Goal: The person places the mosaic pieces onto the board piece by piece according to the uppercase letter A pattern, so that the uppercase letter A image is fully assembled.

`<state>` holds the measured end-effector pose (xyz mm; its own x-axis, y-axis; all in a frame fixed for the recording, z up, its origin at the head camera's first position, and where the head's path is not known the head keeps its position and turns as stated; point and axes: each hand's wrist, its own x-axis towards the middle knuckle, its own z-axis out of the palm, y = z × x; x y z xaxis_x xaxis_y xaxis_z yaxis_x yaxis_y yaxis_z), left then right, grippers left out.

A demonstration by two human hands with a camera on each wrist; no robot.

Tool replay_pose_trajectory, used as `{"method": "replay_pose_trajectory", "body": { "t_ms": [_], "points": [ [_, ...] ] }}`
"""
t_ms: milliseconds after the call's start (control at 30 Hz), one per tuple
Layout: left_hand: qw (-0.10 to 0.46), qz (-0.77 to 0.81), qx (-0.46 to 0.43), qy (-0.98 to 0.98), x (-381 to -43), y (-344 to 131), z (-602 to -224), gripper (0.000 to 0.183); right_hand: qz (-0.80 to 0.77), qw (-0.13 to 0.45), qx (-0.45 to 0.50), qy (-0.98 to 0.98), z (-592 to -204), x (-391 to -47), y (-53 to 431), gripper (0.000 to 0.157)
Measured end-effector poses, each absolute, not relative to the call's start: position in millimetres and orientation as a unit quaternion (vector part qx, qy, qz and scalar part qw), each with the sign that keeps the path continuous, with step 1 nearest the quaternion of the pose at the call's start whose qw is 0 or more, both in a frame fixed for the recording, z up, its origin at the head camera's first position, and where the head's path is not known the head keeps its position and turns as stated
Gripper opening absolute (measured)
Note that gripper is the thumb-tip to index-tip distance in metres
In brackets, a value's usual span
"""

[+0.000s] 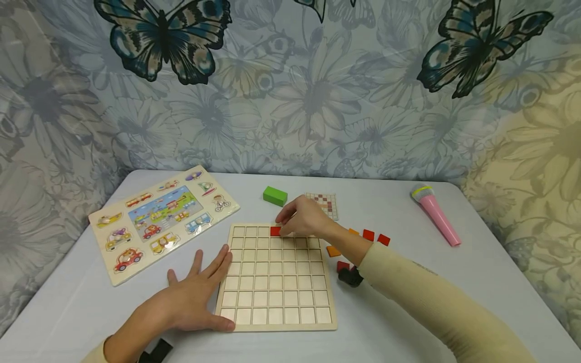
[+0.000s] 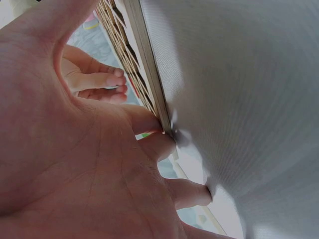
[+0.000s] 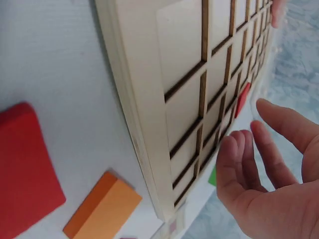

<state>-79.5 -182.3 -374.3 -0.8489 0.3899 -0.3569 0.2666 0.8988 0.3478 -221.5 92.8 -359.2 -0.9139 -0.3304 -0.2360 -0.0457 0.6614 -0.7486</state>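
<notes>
A wooden grid board [image 1: 276,282] lies on the white table, and one red tile [image 1: 275,231] sits in its far row. Just over that row is my right hand [image 1: 305,217], fingertips beside the red tile. In the right wrist view its fingers [image 3: 276,159] are loosely bent with a gap between them and hold nothing. My left hand [image 1: 192,297] rests with spread fingers along the board's left edge, its thumb touching the near left corner. The left wrist view shows these fingers [image 2: 189,191] straight, reaching the tabletop beside the board.
Right of the board lie several loose tiles, including an orange tile [image 1: 333,251] and a red tile [image 1: 368,235]. Behind it are a green block [image 1: 275,195] and a patterned card [image 1: 329,203]. A vehicle picture puzzle [image 1: 163,217] lies left, a pink toy microphone [image 1: 438,217] right.
</notes>
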Motion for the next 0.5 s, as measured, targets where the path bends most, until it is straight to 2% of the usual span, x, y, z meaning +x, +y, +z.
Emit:
{"method": "replay_pose_trajectory", "body": {
  "t_ms": [200,500],
  "points": [
    [0.214,0.143,0.172,0.951,-79,-182,-375,0.139,-0.41,0.181,-0.099,0.888,-353,-220,101,0.017],
    [0.212,0.141,0.169,0.952,-79,-181,-375,0.14,-0.436,0.177,-0.102,0.876,-343,-215,119,0.021]
  ]
}}
